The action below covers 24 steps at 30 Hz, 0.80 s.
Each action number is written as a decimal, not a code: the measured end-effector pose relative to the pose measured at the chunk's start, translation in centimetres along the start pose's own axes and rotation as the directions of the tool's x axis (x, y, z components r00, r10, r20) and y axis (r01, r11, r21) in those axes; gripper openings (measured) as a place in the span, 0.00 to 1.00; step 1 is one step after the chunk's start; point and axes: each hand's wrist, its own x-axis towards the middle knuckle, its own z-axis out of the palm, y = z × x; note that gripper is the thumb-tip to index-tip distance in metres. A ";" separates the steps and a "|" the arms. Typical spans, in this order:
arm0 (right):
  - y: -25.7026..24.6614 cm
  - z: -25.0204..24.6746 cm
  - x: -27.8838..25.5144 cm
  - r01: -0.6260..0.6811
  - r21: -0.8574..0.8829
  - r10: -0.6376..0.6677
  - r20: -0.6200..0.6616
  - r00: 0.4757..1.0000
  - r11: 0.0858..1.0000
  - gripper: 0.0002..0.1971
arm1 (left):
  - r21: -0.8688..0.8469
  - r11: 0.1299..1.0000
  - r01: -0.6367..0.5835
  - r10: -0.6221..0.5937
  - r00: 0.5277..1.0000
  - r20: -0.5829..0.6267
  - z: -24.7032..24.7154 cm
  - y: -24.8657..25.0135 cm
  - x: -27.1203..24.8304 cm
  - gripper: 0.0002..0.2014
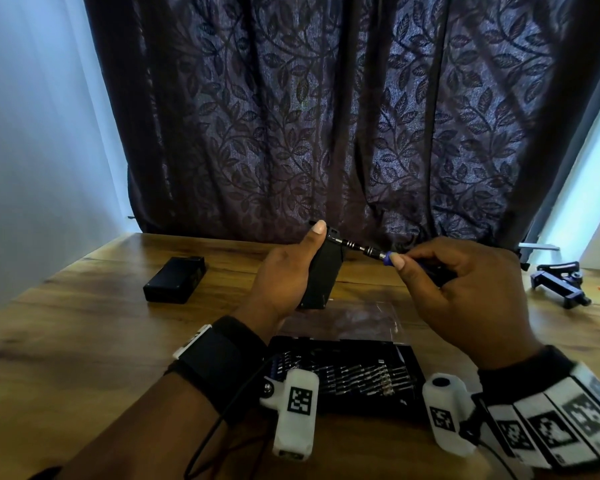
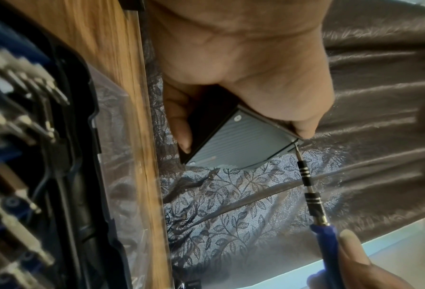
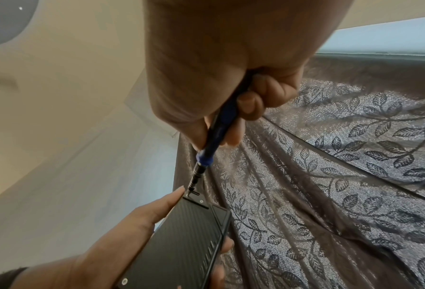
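Now we held the black box (image 1: 323, 271) upright over the counter (image 1: 84, 327), left hand (image 1: 284, 271) fingers (image 2: 181, 133) curled round its body, while our right hand (image 1: 465, 292) pinched the blue screwdriver (image 1: 361, 248) by its handle, tip set against the box's top corner.

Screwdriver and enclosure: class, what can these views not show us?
- Screw head under the screwdriver tip: too small in every view.
- Screwdriver's rear end: hidden inside the right hand, head and right wrist views.
- Bit case tips: blurred, left wrist view; partly behind wrist cameras, head view.
- Black enclosure, lower end: cut off by the right wrist view's bottom edge.
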 end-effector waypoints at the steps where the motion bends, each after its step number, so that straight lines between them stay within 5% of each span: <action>1: 0.0 0.0 0.0 0.000 -0.004 0.000 -0.003 1.000 1.000 0.11 | -0.002 1.000 -0.010 0.010 1.000 0.006 -0.1 -0.1 0.1 0.44; 10: -0.3 -0.1 0.0 0.008 -0.026 -0.008 0.000 1.000 1.000 0.07 | 0.067 0.997 -0.044 0.043 0.999 0.009 -0.2 -0.5 0.4 0.44; 14: -0.3 -0.3 0.1 0.002 -0.030 -0.001 0.022 1.000 1.000 0.07 | 0.120 0.990 -0.080 0.083 0.996 -0.020 -0.4 -0.6 0.5 0.55; 18: 0.2 -0.1 0.1 0.013 -0.025 -0.010 0.084 0.996 1.000 0.08 | 0.096 0.992 -0.083 0.084 0.996 -0.005 -0.4 -0.3 0.3 0.44; 22: 0.6 -0.1 0.1 0.019 -0.038 -0.015 0.090 0.996 0.999 0.08 | 0.127 0.988 -0.085 0.087 0.996 -0.011 -0.9 0.4 0.1 0.48; 24: 0.5 -0.2 0.2 0.021 -0.028 -0.019 0.086 0.996 0.999 0.08 | 0.178 0.978 -0.108 0.116 0.993 -0.036 -0.9 0.8 -0.3 0.40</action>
